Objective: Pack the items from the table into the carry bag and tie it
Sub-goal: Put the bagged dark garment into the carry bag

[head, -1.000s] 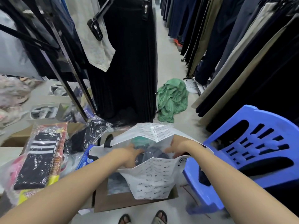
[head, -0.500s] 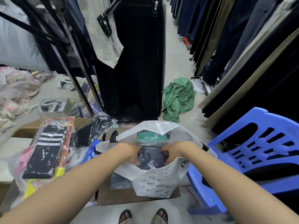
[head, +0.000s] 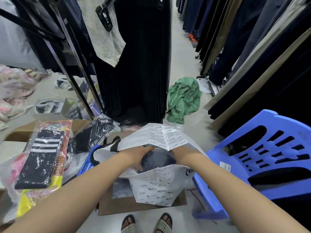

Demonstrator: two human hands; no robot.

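Both hands, left (head: 137,156) and right (head: 180,154), clasp a dark wrapped garment (head: 157,159) inside the white carry bag (head: 156,187), whose printed flap rises just beyond them.

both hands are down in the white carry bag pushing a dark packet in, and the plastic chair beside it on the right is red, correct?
Not quite: the plastic chair is blue, not red, as the head view shows. The rest holds: the left hand and right hand are both down in the white carry bag, pressing on a dark packet.
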